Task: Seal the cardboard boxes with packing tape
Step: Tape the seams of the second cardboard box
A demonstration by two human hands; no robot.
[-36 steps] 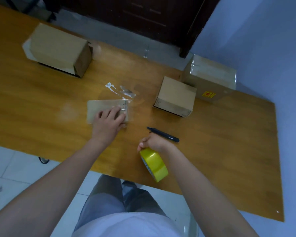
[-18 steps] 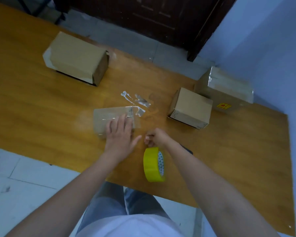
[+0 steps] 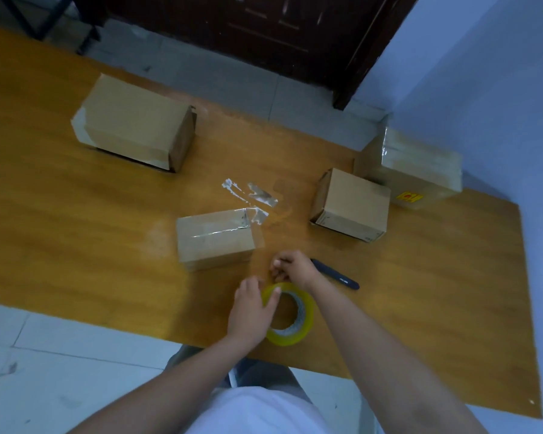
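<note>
Left hand off the box, now on the tape roll.
Left hand fingers curl on tape roll near worktop front edge; right hand fingers pinch its rim; small box freed.

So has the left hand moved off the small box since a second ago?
Yes. The left hand has left the small box, come back toward the table's near edge, and now holds the yellow tape roll.
</note>
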